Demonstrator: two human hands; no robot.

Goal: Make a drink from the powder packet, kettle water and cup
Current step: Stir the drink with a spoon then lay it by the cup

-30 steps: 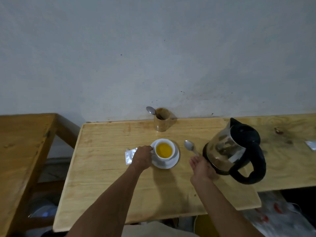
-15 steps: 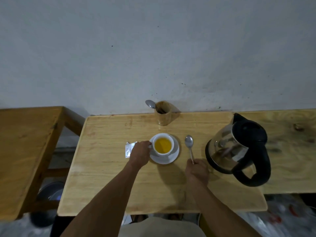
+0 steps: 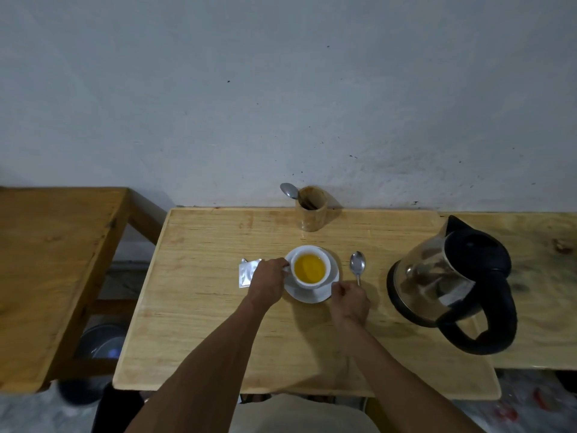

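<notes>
A white cup (image 3: pixel 309 284) of yellow drink stands on a white saucer (image 3: pixel 307 297) in the middle of the light wooden table (image 3: pixel 203 314). My left hand (image 3: pixel 268 282) grips the cup's handle from the left. My right hand (image 3: pixel 351 303) is curled at the saucer's right rim, fingertips on it. A metal spoon (image 3: pixel 357 264) lies flat just right of the saucer, its handle end by my right knuckles. The torn silver powder packet (image 3: pixel 246 273) lies left of the cup, partly under my left hand. The steel and black kettle (image 3: pixel 437 276) stands at the right.
A wooden holder (image 3: pixel 312 214) with another spoon (image 3: pixel 288 191) stands at the table's back edge by the wall. A darker wooden table (image 3: pixel 46 260) is to the left across a gap. More tabletop extends to the right behind the kettle.
My right hand laid the spoon down right of the saucer, let it go and moved left to the saucer's rim. My left hand stayed on the cup handle.
</notes>
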